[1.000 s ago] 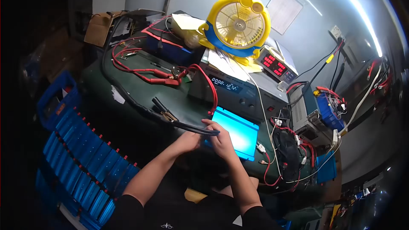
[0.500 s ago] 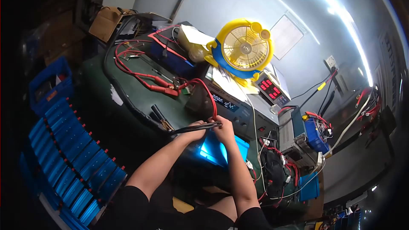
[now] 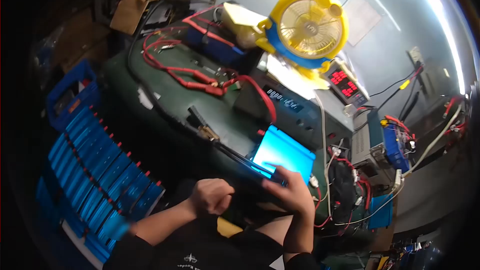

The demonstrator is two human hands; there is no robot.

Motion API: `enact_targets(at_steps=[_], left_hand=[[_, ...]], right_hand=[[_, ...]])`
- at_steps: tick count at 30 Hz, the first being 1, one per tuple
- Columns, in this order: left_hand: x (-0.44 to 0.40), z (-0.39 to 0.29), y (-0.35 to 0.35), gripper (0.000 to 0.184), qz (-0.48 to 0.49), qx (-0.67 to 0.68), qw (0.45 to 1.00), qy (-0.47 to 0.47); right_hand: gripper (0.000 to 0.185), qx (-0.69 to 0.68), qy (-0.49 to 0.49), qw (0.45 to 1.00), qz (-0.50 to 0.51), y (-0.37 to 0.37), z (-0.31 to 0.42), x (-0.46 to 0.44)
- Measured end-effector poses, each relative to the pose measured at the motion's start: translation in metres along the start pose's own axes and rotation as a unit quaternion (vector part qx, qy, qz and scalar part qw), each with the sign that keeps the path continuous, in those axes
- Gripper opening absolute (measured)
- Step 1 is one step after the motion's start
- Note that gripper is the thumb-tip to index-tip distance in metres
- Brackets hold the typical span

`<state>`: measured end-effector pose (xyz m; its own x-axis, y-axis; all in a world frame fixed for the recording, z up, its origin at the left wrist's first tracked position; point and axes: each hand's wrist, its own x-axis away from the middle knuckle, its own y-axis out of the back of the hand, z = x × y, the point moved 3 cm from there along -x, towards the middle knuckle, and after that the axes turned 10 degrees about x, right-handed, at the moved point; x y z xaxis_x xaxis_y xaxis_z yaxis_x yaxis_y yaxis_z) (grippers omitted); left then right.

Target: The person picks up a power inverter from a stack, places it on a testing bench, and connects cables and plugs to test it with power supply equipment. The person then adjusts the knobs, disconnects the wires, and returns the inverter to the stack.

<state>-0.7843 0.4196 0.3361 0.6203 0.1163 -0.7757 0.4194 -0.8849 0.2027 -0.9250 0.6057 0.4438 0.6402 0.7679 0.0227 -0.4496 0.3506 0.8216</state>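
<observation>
My right hand (image 3: 294, 192) is closed on the ends of thin black cables (image 3: 240, 156), just in front of a shiny blue metal case (image 3: 292, 152). These cables run up and left to black-handled clips (image 3: 200, 122) on the dark green table (image 3: 172, 107). My left hand (image 3: 212, 196) is curled into a fist over my lap, apart from the cables, and nothing sticks out of it. Behind the case stands a dark instrument (image 3: 280, 101) with a lit display. A thick red cable (image 3: 260, 92) comes down in front of it.
A yellow and blue fan (image 3: 307, 30) stands on papers atop the instrument, beside a red-digit meter (image 3: 345, 84). Rows of blue cases (image 3: 100, 170) and a blue bin (image 3: 72, 95) lie at the left. Tangled wires and a grey power unit (image 3: 367, 140) crowd the right.
My left hand has come away from the cables and moved down toward my lap in a fist. My right hand has moved down and right with the cables. The view has shifted.
</observation>
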Motion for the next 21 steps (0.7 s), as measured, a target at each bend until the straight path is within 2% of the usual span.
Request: enact_targets(at_steps=[1,2,3,5,6,7,9,11,13,16,17,18,19,20,21], left_hand=[[0.027,0.013,0.006,0.012,-0.013,-0.013,0.998,0.062],[0.046,0.022,0.013,0.013,-0.031,-0.031,0.991,0.123],[0.054,0.026,0.021,0.012,-0.047,-0.054,0.976,0.206],[0.083,0.045,0.034,0.016,-0.091,-0.074,0.962,0.246],[0.098,0.053,0.035,0.018,-0.123,-0.019,0.947,0.298],[0.107,0.056,0.035,0.022,-0.16,0.036,0.926,0.342],[0.102,0.048,0.037,0.028,-0.115,0.047,0.926,0.356],[0.105,0.054,0.024,0.031,-0.157,0.14,0.908,0.362],[0.107,0.058,0.019,0.034,-0.151,0.121,0.92,0.34],[0.106,0.053,0.013,0.028,-0.186,0.155,0.898,0.368],[0.105,0.049,0.011,0.022,-0.217,0.167,0.897,0.346],[0.103,0.043,0.009,0.02,-0.221,0.198,0.886,0.355],[0.098,0.034,0.012,0.019,-0.224,0.228,0.876,0.361],[0.095,0.022,0.019,0.017,-0.186,0.188,0.898,0.353],[0.092,0.016,0.022,0.015,-0.177,0.2,0.897,0.353]], right_hand=[[0.059,-0.044,0.069,0.99,0.113,-0.008,0.002,0.013],[0.062,-0.002,0.138,0.963,0.232,-0.017,-0.01,0.018],[0.059,-0.081,0.238,0.953,0.171,-0.022,-0.013,0.024],[0.053,-0.121,0.262,0.956,0.042,-0.02,-0.025,0.024],[0.05,0.001,0.192,0.98,-0.051,-0.022,-0.023,0.022],[0.046,0.122,0.118,0.975,-0.145,-0.024,-0.021,0.022],[0.044,0.285,0.074,0.946,-0.134,-0.033,-0.046,0.014],[0.04,0.264,0.098,0.941,-0.188,-0.041,-0.08,0.014],[0.035,0.312,0.135,0.907,-0.247,-0.052,-0.105,0.014],[0.024,0.311,0.125,0.887,-0.317,-0.027,-0.122,0.011],[0.024,0.348,0.173,0.849,-0.357,-0.007,-0.122,0.009],[0.024,0.336,0.098,0.868,-0.353,0.013,-0.136,0.009],[0.023,0.257,0.12,0.866,-0.412,0.032,-0.179,0.001],[0.034,0.255,0.014,0.875,-0.411,0.058,-0.228,0.001],[0.044,0.216,-0.068,0.839,-0.494,0.066,-0.171,0.017]])
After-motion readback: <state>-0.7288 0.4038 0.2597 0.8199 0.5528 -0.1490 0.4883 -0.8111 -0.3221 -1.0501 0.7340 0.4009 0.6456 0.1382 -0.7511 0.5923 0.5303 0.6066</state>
